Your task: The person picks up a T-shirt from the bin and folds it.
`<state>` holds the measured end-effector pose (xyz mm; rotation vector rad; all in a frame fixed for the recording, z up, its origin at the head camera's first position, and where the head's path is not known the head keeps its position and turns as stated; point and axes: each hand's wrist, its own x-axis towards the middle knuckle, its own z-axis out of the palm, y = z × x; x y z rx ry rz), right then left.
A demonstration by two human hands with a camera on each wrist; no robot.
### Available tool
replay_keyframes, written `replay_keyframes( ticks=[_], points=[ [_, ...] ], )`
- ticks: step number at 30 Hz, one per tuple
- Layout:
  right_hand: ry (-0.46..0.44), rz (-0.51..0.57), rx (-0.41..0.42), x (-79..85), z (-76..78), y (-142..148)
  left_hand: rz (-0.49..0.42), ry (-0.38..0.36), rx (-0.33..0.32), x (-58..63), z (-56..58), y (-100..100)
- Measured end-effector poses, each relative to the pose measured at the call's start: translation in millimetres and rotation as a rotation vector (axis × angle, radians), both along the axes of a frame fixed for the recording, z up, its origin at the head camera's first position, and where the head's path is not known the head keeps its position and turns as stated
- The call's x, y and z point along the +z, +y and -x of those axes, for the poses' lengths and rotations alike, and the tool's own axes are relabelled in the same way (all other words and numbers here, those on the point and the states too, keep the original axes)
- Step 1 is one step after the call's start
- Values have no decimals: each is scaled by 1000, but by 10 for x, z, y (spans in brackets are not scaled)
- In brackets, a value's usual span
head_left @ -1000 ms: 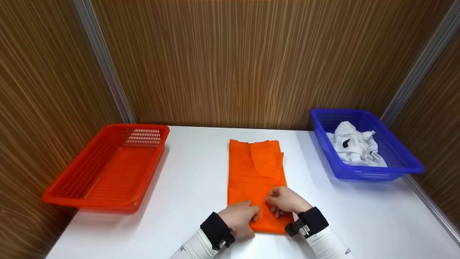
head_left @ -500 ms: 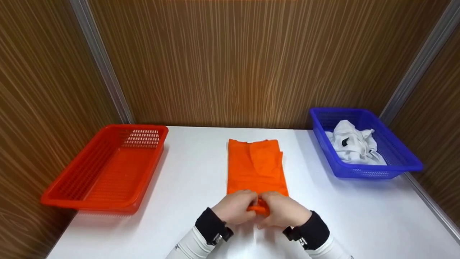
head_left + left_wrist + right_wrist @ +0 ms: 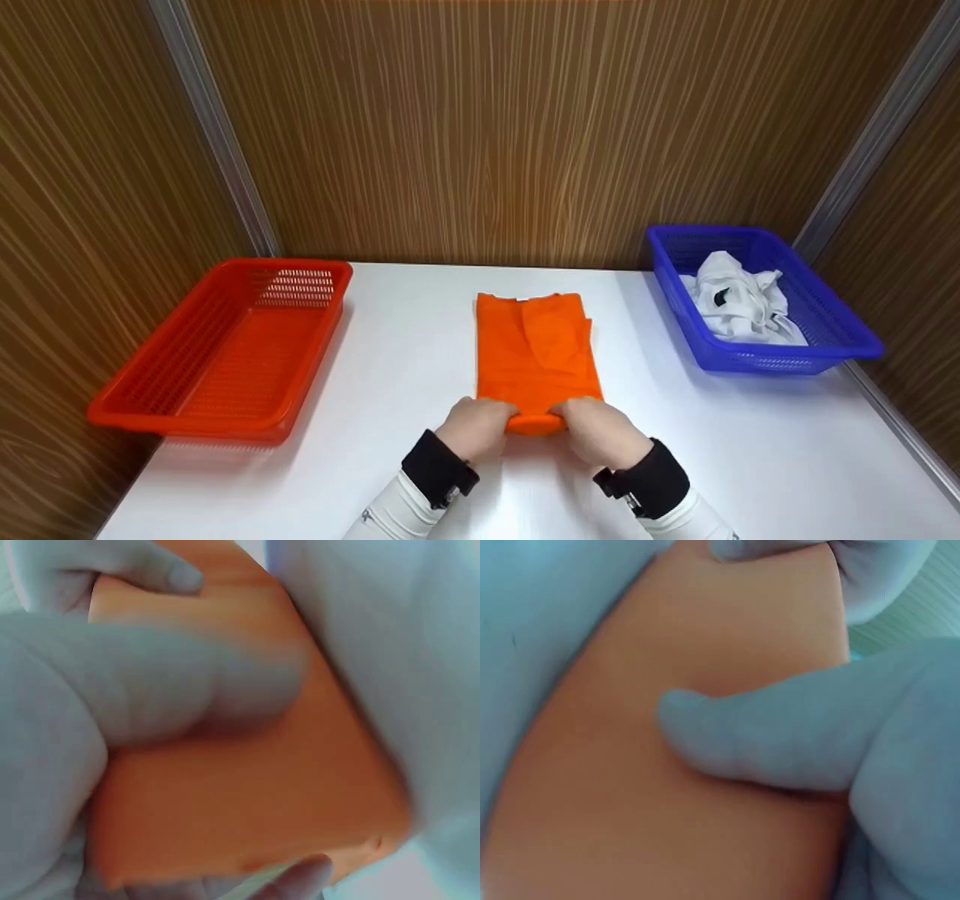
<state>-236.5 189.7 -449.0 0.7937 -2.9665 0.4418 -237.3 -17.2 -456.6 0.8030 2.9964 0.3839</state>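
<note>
A folded orange shirt (image 3: 536, 352) lies on the white table, its neckline with a small pale label at the far end. My left hand (image 3: 476, 431) grips the left side of its near end, and my right hand (image 3: 604, 433) grips the right side. Between them the near end of the cloth is rolled or folded up and bulges. In the left wrist view, the left thumb (image 3: 217, 682) lies across the orange cloth (image 3: 225, 795), with fingertips showing below its edge. The right thumb (image 3: 757, 735) presses on the cloth in the right wrist view; the right fingers are mostly hidden beneath.
On the left of the white table (image 3: 405, 360) stands a red plastic basket (image 3: 281, 420) with nothing in it. At the back right, a blue basket (image 3: 795, 358) holds a crumpled white cloth (image 3: 739, 304) with a black mark. Wood-grain panels (image 3: 480, 135) wall the back and sides.
Both hands have gone from lying on the shirt's near part to gripping its near end from either side. That end is now folded away from the person, so the shirt is shorter.
</note>
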Motion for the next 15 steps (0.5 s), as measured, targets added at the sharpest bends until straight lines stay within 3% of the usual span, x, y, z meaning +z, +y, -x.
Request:
replay_keyframes(
  ticks=[6, 11, 15],
  points=[
    [-104, -29, -97, 103, 88, 193, -19, -73, 15, 92, 35, -103],
    [-202, 16, 9, 267, 123, 380, -96, -178, -5, 238, 37, -204],
    [-330, 82, 104, 451, 92, 541, -189, -256, -94, 412, 15, -317]
  ],
)
